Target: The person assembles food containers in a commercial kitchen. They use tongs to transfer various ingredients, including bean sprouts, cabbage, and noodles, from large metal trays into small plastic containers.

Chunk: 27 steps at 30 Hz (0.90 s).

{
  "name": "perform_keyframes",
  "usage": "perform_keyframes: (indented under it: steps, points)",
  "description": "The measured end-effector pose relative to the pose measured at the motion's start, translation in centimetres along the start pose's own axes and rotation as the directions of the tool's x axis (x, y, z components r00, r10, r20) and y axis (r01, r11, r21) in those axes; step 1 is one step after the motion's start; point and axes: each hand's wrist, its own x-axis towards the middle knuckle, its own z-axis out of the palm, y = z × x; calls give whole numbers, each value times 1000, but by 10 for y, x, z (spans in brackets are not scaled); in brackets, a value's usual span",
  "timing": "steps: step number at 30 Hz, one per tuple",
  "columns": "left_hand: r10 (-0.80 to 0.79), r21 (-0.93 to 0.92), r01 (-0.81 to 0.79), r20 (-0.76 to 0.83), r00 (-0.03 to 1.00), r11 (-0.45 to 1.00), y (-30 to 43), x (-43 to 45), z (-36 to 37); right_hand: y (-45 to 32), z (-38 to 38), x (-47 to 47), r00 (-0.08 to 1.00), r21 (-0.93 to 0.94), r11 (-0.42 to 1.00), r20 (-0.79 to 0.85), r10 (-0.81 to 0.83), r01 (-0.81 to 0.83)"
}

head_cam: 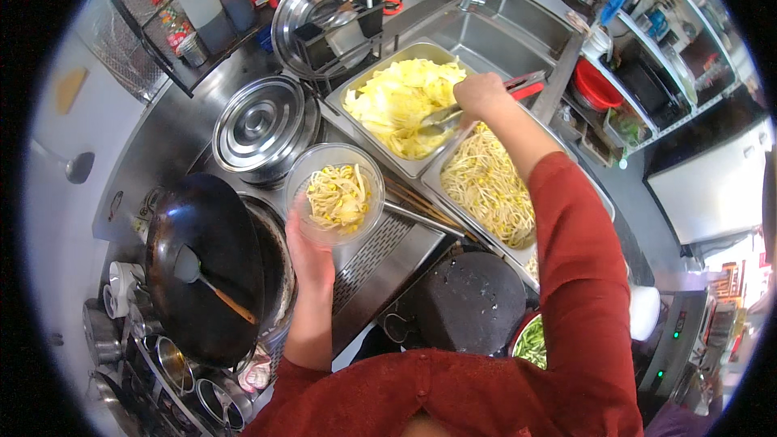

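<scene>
My left hand (pixel 309 255) holds a clear round plastic bowl (pixel 294 179) from its near left side. Soybean sprouts (pixel 340 197) lie in the bottom of that bowl. Over at the steel trays, my right hand (pixel 485 96) grips metal tongs (pixel 443 116) with red on the handles. The tongs' tips reach into shredded pale-yellow cabbage (pixel 403 97) in the far rectangular steel tray (pixel 340 106). Beside it, a second steel tray (pixel 432 176) is filled with more soybean sprouts (pixel 488 185), partly hidden by my right arm.
A black wok (pixel 206 212) with a wooden-handled spatula (pixel 227 303) stands at left. Behind the bowl is a lidded steel pot (pixel 261 124). A round dark board (pixel 473 303) lies nearest me, and a steel sink (pixel 504 30) is at the back right.
</scene>
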Motion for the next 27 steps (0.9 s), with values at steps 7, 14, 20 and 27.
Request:
perform_keyframes:
  steps: [7,14,20,27]
  points:
    - [50,39,-50,-8,999,998,-10,52,3,68,-24,-35,984,342,935,-174,-35,94]
    - [82,-5,-83,-51,995,997,-37,101,39,89,-42,-94,933,853,478,-320,166,208]
    - [-13,-32,13,-2,1000,999,-52,118,70,71,-26,-102,925,947,102,-320,204,305]
    - [-48,43,48,16,999,998,-58,124,94,62,-4,-59,949,791,565,-312,40,236]
